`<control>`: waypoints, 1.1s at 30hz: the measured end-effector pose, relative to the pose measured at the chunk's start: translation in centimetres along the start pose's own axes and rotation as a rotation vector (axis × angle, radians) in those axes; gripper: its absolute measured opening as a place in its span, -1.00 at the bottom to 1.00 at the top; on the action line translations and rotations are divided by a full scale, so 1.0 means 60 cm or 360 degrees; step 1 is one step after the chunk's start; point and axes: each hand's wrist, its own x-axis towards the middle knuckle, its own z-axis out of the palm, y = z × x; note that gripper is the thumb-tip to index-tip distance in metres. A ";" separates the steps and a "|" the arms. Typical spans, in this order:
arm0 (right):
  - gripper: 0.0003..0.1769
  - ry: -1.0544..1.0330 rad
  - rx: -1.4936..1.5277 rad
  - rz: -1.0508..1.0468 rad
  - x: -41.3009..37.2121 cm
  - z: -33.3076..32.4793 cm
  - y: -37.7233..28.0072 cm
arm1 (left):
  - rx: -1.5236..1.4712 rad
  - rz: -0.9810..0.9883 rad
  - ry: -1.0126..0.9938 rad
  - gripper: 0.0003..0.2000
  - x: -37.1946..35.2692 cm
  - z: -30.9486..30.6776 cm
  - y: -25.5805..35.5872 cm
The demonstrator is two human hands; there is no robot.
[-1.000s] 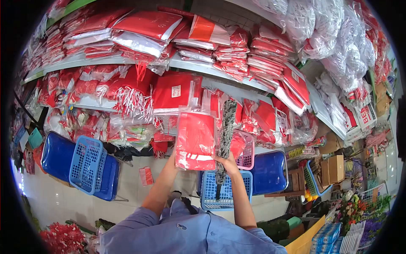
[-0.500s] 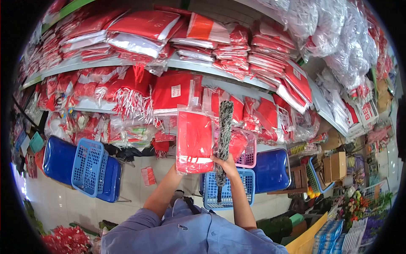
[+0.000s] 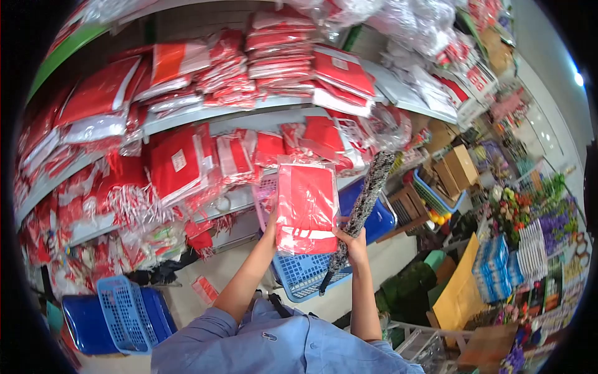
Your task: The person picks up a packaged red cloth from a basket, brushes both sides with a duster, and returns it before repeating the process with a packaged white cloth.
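Observation:
A clear plastic packet of folded red cloth with white shapes near its lower end (image 3: 306, 202) is held up in front of me. My left hand (image 3: 271, 227) grips its left edge, with most of the fingers hidden behind the packet. My right hand (image 3: 354, 244) is closed around a fluffy black-and-grey duster (image 3: 372, 184), which slants up to the right; its thin dark end points down. The right thumb lies close against the packet's lower right edge. Behind the packet are a blue plastic basket (image 3: 299, 274) and part of a pink basket (image 3: 263, 196).
Shelves (image 3: 218, 115) ahead carry stacks of similar red packets (image 3: 280, 53). A blue stool (image 3: 377, 215) stands behind the duster. Another blue basket (image 3: 128, 315) rests on blue seats at lower left. A red packet (image 3: 204, 289) lies on the floor. Artificial flowers (image 3: 517, 212) stand at right.
My view has turned to the right, so the shelves shift left. The duster has tilted from upright to leaning right. Both hands keep their holds.

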 end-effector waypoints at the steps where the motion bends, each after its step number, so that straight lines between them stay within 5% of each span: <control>1: -0.59 0.0055 0.0004 -0.0028 -0.004 -0.014 -0.001 | 0.0029 -0.0014 -0.0022 -0.30 0.013 -0.001 -0.017; 7: -0.63 0.0340 -0.0024 -0.0094 -0.030 -0.064 -0.017 | 0.0003 0.0018 -0.0069 -0.38 0.033 0.046 -0.046; 12: -0.66 0.0407 0.0012 -0.0078 -0.031 -0.087 0.000 | 0.0483 0.0090 -0.0342 -0.47 0.016 0.055 -0.040; 15: -0.65 0.0397 0.0039 -0.0044 -0.024 -0.087 0.008 | 0.1027 0.0146 -0.0424 -0.35 -0.007 0.069 -0.023; 16: -0.63 0.0384 0.0046 -0.0027 -0.020 -0.089 0.012 | 0.0972 0.0008 -0.0477 -0.18 -0.013 0.078 -0.011; 20: -0.61 0.0376 0.0002 0.0057 -0.005 -0.092 0.022 | 0.1035 -0.0016 -0.0500 -0.11 0.007 0.056 -0.014; 28: -0.47 0.0068 -0.0021 0.0314 0.032 -0.125 0.023 | 0.0937 0.0182 -0.0467 -0.15 0.065 0.044 -0.031; 31: -0.44 0.0041 -0.0139 -0.0016 0.068 -0.129 0.068 | 0.0968 0.0215 -0.0480 -0.18 0.106 0.034 -0.040; 33: -0.44 0.0081 -0.0136 0.0121 0.098 -0.137 0.099 | 0.0948 0.0235 -0.0484 -0.19 0.146 0.021 -0.049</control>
